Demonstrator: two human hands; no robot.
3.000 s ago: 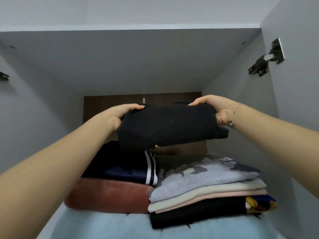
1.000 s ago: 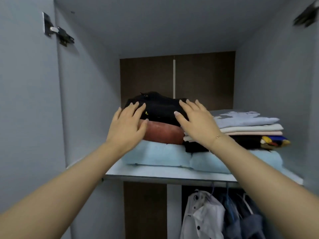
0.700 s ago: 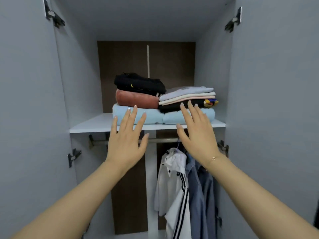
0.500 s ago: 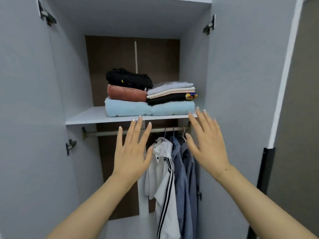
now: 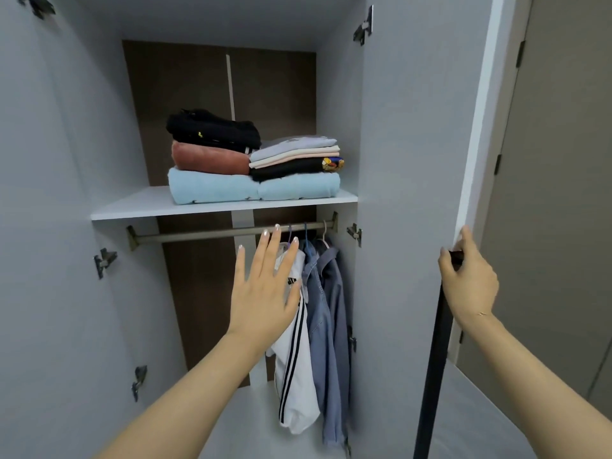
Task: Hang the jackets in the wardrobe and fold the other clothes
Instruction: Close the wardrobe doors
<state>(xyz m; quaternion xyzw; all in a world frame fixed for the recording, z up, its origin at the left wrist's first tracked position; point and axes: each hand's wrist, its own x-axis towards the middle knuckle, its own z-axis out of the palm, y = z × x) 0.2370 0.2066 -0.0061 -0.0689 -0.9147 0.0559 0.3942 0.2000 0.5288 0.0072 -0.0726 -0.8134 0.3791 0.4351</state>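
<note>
The wardrobe stands open in front of me. On its white shelf [image 5: 132, 207] lie two stacks of folded clothes on a light blue towel [image 5: 212, 188]: a black garment [image 5: 212, 129] over a rust-red one [image 5: 208, 159] at left, thin folded tops [image 5: 298, 149] at right. Below, a white jacket with black stripes [image 5: 294, 376] and blue jackets [image 5: 328, 309] hang from the rail [image 5: 198, 235]. My left hand [image 5: 265, 289] is raised flat with fingers spread, in front of the hanging jackets. My right hand [image 5: 468, 279] grips the black handle [image 5: 437, 359] on the right door's edge.
The right door [image 5: 414, 160] stands open toward me, and the left door [image 5: 39, 226] is open too. Metal hinges show on both sides. A beige wall and another door [image 5: 563, 193] lie to the far right. The wardrobe floor below the jackets is bare.
Both hands left the black garment on the left stack and drew back as I stepped away. My right hand swung right and took hold of the door handle.
</note>
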